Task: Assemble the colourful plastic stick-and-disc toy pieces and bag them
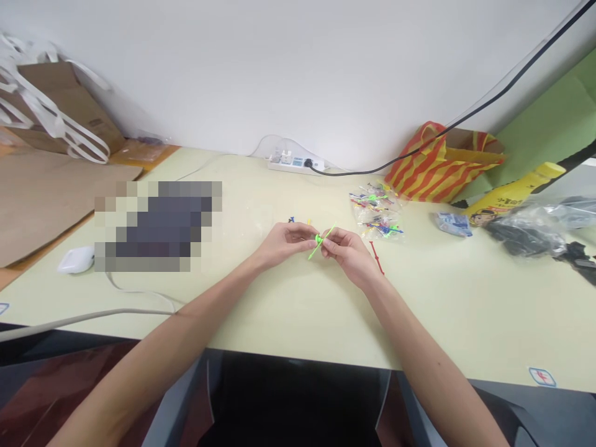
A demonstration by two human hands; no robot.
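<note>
We've got the green stick [320, 243] pinched between both hands just above the counter [298, 310]: left hand [284, 243] and right hand [347, 251] fingers closed on it, long axis running diagonally, lower-left to upper-right.

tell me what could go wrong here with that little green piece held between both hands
The green piece is thin and pinched only at the fingertips of the left hand and right hand, so it might bend or slip out. Loose parts lie close by: a red piece beside the right hand could get knocked away, or lost among the bag of coloured pieces.
</note>
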